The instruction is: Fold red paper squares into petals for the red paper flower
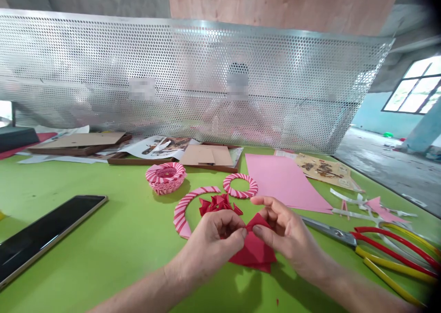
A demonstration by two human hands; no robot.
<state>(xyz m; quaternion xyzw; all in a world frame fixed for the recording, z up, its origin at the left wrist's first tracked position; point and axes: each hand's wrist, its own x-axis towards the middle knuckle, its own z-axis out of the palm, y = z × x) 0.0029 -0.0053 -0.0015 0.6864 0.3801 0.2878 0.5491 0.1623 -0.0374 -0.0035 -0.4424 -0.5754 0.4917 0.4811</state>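
Both my hands meet over a folded red paper piece [254,250] just above the green table [113,239]. My left hand [212,244] is closed, pinching the paper's upper left edge. My right hand [284,232] pinches its top corner with thumb and fingers. Behind them lies a small heap of folded red paper pieces [217,204]. A curved red-and-white striped paper arc [186,209] lies to the left of the heap.
A striped paper ring [240,185] and a small striped paper basket [166,177] sit further back. A pink sheet [284,180] lies right of centre. Scissors [375,246] with red and yellow handles lie at the right. A dark tablet [41,237] lies left. Other people sit behind a perforated metal screen [193,78].
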